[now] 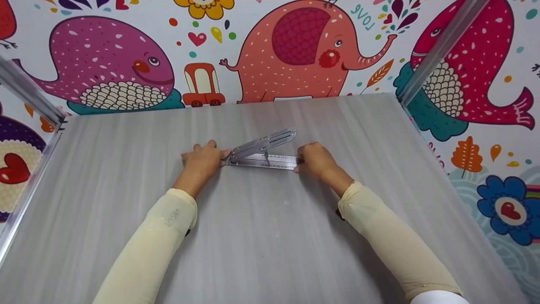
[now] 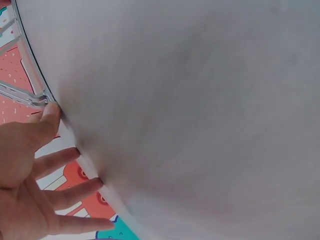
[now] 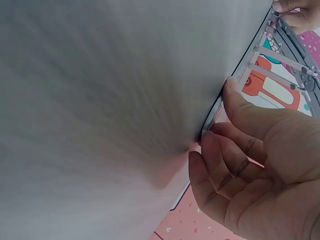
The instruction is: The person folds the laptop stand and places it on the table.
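A grey folding metal stand [image 1: 263, 150], like a foldable laptop stand, lies on the table. Its slotted base bar is flat, and its upper arms [image 1: 270, 141] tilt up to the right from a hinge at the left end. A thin prop stands between base and arms. My right hand [image 1: 317, 159] pinches the right end of the base between thumb and curled fingers, as the right wrist view also shows. At the hinge end, my left hand [image 1: 203, 159] touches the stand with its thumb [image 2: 50, 117]. Its other fingers are spread straight, their tips on the table.
The grey wood-grain table [image 1: 261, 236] spreads around the stand. Behind it rises a wall [image 1: 253, 25] printed with cartoon animals. Metal posts stand at the far left corner [image 1: 38, 99] and far right corner [image 1: 434, 55].
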Motion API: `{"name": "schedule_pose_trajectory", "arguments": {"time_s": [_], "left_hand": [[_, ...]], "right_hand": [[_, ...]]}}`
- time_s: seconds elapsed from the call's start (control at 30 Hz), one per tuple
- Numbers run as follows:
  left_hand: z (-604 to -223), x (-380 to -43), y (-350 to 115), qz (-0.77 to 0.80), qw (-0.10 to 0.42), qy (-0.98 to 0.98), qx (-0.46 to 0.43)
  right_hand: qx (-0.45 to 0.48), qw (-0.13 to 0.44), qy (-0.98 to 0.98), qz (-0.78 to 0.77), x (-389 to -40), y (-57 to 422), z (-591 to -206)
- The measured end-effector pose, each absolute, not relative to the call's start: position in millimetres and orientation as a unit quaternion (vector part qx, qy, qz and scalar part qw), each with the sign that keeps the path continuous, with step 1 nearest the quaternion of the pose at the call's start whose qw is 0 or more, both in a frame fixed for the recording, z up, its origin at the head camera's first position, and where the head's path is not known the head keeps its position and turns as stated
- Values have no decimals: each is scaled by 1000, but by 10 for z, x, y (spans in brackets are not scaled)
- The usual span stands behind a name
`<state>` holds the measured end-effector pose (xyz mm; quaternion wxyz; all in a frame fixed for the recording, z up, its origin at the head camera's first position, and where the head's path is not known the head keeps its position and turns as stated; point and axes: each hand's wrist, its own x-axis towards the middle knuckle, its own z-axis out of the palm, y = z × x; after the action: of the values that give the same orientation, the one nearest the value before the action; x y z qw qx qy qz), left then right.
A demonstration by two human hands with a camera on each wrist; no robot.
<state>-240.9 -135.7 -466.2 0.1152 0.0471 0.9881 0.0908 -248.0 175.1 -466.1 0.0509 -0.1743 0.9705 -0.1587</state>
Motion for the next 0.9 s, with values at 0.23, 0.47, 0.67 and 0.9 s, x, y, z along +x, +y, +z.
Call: {"name": "schedule_pose_trajectory", "arguments": {"time_s": [0.23, 0.47, 0.67, 0.9], "left_hand": [[-4682, -2380, -1379, 94, 82, 990, 68], [-4736, -2241, -1315, 60, 0, 992, 108], [-4680, -2175, -1130, 131, -34, 982, 130], [-4602, -2140, -887, 194, -39, 969, 149]], "right_hand": [[-183, 38, 968, -169, -2479, 1776, -4691], [-219, 34, 960, -173, -2485, 1898, -4806], [-294, 30, 946, -131, -2500, 2051, -4792], [-353, 7, 930, -101, -2581, 2149, -4765]]}}
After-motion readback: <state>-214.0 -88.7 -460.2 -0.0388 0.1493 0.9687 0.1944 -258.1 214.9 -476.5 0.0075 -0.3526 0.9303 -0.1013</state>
